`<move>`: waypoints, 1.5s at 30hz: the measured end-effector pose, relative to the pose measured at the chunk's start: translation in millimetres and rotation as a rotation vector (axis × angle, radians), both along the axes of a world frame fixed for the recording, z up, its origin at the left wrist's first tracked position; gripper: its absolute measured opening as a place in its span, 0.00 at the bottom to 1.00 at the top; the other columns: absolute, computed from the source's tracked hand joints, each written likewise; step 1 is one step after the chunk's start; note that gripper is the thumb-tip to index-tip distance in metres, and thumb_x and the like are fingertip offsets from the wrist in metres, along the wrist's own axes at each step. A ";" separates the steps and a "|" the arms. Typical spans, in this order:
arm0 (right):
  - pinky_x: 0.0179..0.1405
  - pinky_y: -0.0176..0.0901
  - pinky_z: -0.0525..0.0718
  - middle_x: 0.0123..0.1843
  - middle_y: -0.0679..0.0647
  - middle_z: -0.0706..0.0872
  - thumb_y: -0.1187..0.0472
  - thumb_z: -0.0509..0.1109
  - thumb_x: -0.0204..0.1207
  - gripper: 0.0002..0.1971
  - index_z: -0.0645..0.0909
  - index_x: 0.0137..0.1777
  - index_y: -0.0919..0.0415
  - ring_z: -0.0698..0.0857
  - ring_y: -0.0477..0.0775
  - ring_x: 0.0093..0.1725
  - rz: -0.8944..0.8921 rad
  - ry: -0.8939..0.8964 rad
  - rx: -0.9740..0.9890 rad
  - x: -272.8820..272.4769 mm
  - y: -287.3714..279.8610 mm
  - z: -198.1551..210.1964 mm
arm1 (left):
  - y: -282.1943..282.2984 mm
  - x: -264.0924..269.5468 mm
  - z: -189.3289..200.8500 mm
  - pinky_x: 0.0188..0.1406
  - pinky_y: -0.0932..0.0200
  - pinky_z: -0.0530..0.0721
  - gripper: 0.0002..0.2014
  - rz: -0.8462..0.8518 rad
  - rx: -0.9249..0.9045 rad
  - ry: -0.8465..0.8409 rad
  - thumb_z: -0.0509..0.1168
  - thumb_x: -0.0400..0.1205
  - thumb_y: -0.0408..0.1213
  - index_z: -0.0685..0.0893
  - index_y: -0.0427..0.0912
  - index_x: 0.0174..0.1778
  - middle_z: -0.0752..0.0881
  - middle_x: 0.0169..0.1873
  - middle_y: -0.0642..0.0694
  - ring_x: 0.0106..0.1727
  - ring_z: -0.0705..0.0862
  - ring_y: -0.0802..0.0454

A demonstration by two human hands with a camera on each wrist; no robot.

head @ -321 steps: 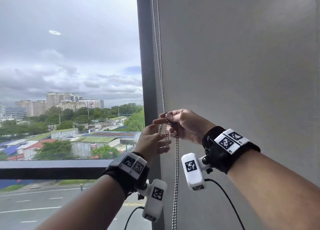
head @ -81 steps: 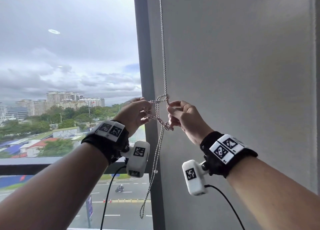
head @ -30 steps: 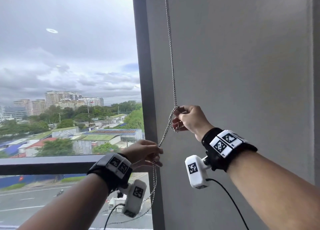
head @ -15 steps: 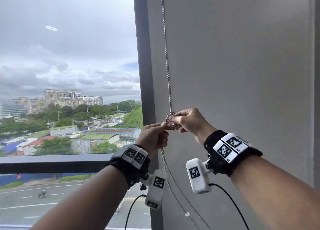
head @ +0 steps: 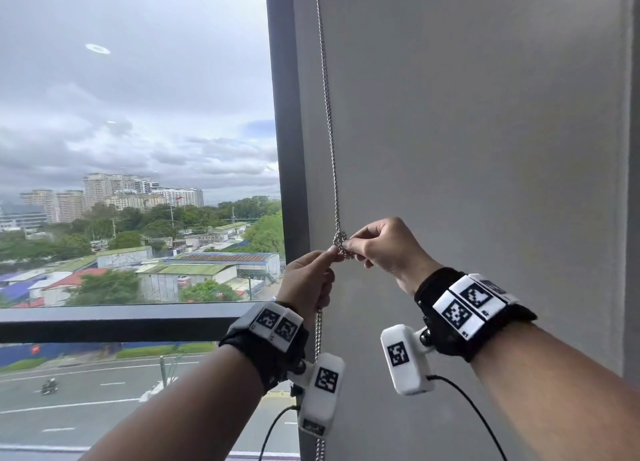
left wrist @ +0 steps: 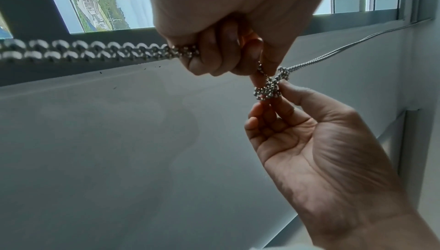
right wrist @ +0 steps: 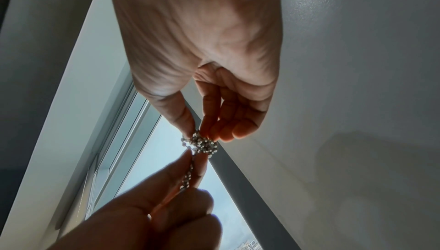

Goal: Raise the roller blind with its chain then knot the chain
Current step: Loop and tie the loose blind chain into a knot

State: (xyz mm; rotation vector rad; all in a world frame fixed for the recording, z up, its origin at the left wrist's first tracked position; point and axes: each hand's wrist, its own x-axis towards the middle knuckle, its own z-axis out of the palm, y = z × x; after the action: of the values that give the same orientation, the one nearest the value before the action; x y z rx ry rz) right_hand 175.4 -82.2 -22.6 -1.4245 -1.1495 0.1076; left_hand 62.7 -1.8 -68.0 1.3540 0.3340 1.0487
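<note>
A silver bead chain hangs doubled down the wall beside the dark window frame and ends in a tight knot at chest height. My right hand pinches that knot between thumb and fingertips. Just below it my left hand pinches the two strands under the knot and curls its lower fingers round them. The rest of the chain drops straight past my left wrist. The blind itself is out of view.
The grey wall fills the right side. The dark window frame post stands just left of the chain, with a horizontal rail below the glass. Wrist cameras and their black cables hang under both forearms.
The open loop of a few seconds ago has closed into a small tight knot. My left hand came up from below to just under the knot, and the loose chain now hangs straight.
</note>
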 end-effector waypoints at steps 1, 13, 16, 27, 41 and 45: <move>0.32 0.46 0.81 0.30 0.60 0.89 0.55 0.77 0.59 0.12 0.89 0.35 0.65 0.82 0.53 0.29 0.006 0.008 0.001 -0.3 -1.3 0.4 | 0.0 -0.6 -2.9 0.17 0.68 0.52 0.09 0.001 0.005 0.003 0.69 0.76 0.45 0.86 0.43 0.37 0.64 0.17 0.52 0.17 0.58 0.57; 0.34 0.30 0.75 0.28 0.40 0.82 0.52 0.77 0.74 0.13 0.90 0.49 0.62 0.78 0.34 0.25 0.063 -0.013 0.038 -13.1 12.6 20.0 | 7.7 -14.7 -29.7 0.19 0.66 0.70 0.11 -0.124 -0.017 0.050 0.64 0.81 0.41 0.86 0.36 0.44 0.75 0.22 0.46 0.18 0.69 0.55; 0.47 0.35 0.82 0.44 0.52 0.92 0.52 0.77 0.74 0.14 0.90 0.50 0.64 0.86 0.42 0.40 0.058 -0.027 0.041 -16.7 20.3 26.9 | 7.7 -21.9 -35.6 0.24 0.61 0.80 0.10 -0.136 -0.028 0.060 0.63 0.81 0.38 0.86 0.34 0.44 0.78 0.24 0.44 0.22 0.76 0.51; 0.43 0.34 0.84 0.47 0.64 0.93 0.57 0.79 0.73 0.12 0.89 0.47 0.68 0.87 0.51 0.42 0.059 -0.031 0.065 -22.1 32.2 31.8 | 14.8 -25.4 -56.3 0.43 0.51 0.87 0.11 -0.198 -0.015 0.137 0.65 0.79 0.32 0.85 0.26 0.51 0.86 0.35 0.35 0.32 0.87 0.46; 0.57 0.36 0.81 0.45 0.57 0.94 0.57 0.80 0.71 0.08 0.92 0.45 0.61 0.90 0.53 0.53 -0.078 -0.067 0.069 6.3 26.0 30.2 | 41.7 -69.2 -46.8 0.34 0.65 0.76 0.07 -0.177 0.198 0.502 0.72 0.71 0.37 0.91 0.36 0.37 0.88 0.32 0.44 0.34 0.78 0.53; 0.56 0.34 0.80 0.46 0.56 0.94 0.57 0.81 0.71 0.08 0.92 0.46 0.60 0.90 0.50 0.51 -0.048 -0.050 0.067 3.2 22.9 30.6 | 32.2 -68.9 13.0 0.35 0.63 0.83 0.09 -0.282 0.028 0.138 0.61 0.79 0.30 0.84 0.29 0.42 0.90 0.36 0.39 0.35 0.85 0.51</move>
State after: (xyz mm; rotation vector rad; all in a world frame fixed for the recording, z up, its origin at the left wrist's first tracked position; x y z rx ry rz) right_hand 178.5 -59.2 8.0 -1.4010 -1.1486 -0.0009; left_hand -6.2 30.3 -55.1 1.4546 0.2223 0.7303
